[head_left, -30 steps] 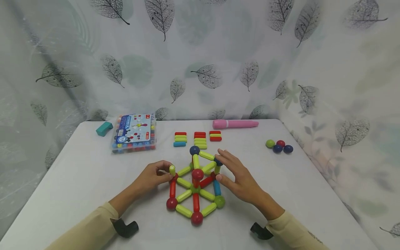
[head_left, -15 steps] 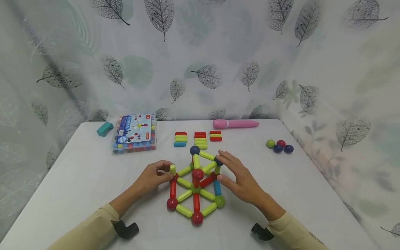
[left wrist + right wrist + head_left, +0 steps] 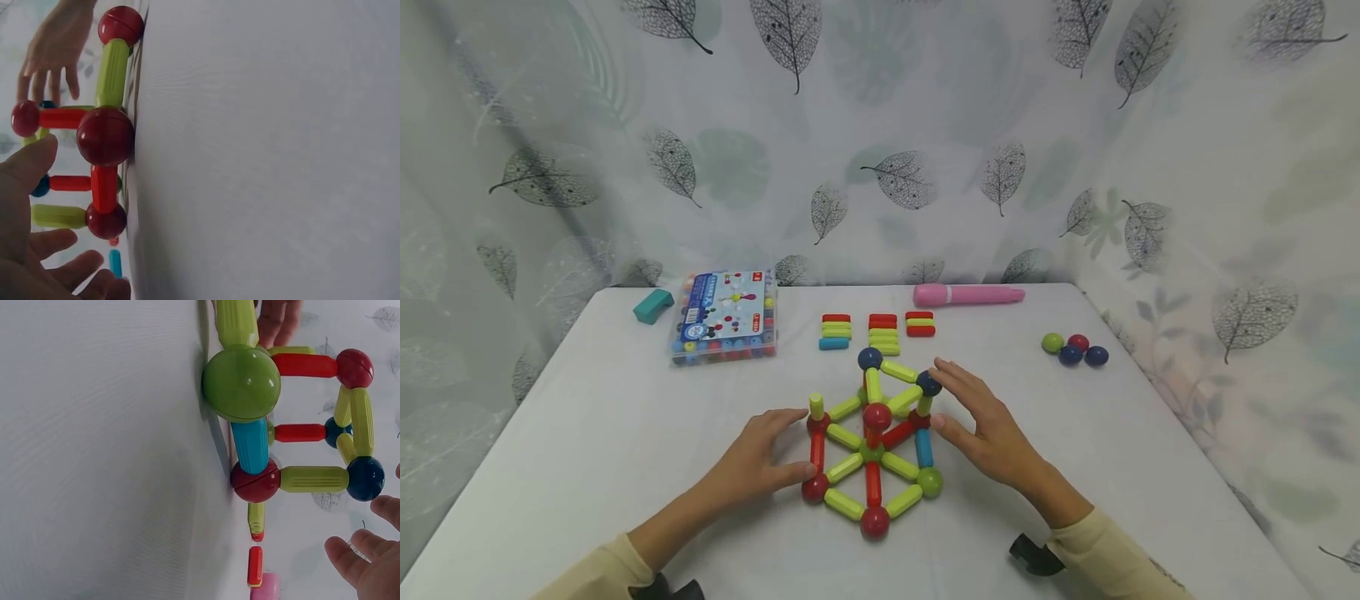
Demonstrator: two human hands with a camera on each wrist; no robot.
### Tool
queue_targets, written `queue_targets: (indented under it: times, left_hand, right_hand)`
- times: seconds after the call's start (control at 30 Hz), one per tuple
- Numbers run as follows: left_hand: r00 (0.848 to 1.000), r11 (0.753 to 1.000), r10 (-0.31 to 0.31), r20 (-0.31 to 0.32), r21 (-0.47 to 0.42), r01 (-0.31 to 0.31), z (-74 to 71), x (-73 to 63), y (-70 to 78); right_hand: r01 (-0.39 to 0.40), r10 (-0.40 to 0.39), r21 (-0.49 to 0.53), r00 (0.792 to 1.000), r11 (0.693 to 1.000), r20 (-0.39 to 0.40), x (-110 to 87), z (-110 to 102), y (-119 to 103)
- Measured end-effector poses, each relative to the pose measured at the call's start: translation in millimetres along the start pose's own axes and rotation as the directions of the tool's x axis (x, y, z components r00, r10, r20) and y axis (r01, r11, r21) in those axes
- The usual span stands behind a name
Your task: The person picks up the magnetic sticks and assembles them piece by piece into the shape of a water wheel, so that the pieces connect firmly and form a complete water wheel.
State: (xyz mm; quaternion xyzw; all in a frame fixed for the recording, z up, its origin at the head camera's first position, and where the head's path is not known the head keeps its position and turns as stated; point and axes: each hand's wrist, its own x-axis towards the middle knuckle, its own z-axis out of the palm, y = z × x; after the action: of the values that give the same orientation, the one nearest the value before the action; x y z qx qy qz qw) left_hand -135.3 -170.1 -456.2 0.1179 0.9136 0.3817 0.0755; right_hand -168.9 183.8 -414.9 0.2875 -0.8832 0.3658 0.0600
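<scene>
A magnetic stick-and-ball structure [image 3: 872, 451] stands on the table, a hexagonal base with spokes and a raised triangle at the back right. At its left corner a yellow-green stick [image 3: 816, 407] points upward from a red ball [image 3: 818, 423], its top end bare. My left hand [image 3: 752, 458] is spread beside that side, index fingertip near the upright stick and thumb by the lower red ball [image 3: 105, 136]. My right hand [image 3: 988, 429] lies on the other side, fingers relaxed, with fingertips close to the upper dark blue ball [image 3: 365, 479]. Neither hand grips anything.
Behind the structure lie small stacks of magnetic sticks [image 3: 883, 334]. A clear plastic case [image 3: 726, 308] and a teal block [image 3: 653, 306] sit at the back left. A pink tapered stick [image 3: 968, 294] lies along the back edge, with several loose balls [image 3: 1071, 355] at right.
My left hand has let go at the left red ball and upright stick, drawing back toward me with fingers spreading. My right hand has eased slightly to the right. The upright stick stays standing.
</scene>
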Motion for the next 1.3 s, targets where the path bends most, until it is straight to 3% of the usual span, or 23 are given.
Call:
queue_targets:
  times: [0.37,0.8,1.3]
  left_hand:
    - [0.996,0.999,-0.011,0.086,0.043,0.007,5.4,-5.6,3.3]
    - [0.996,0.996,0.008,0.088,0.093,-0.017,1.7,-7.0,10.4]
    - [0.987,0.989,0.063,0.148,0.122,-0.082,-9.1,2.2,8.1]
  right_hand:
    - [-0.003,0.003,0.005,1.0,1.0,0.013,0.7,2,1]
    - [-0.016,0.017,-0.012,1.0,1.0,0.015,1.4,4,1]
    - [-0.014,0.014,-0.002,1.0,1.0,-0.007,-0.2,0,1]
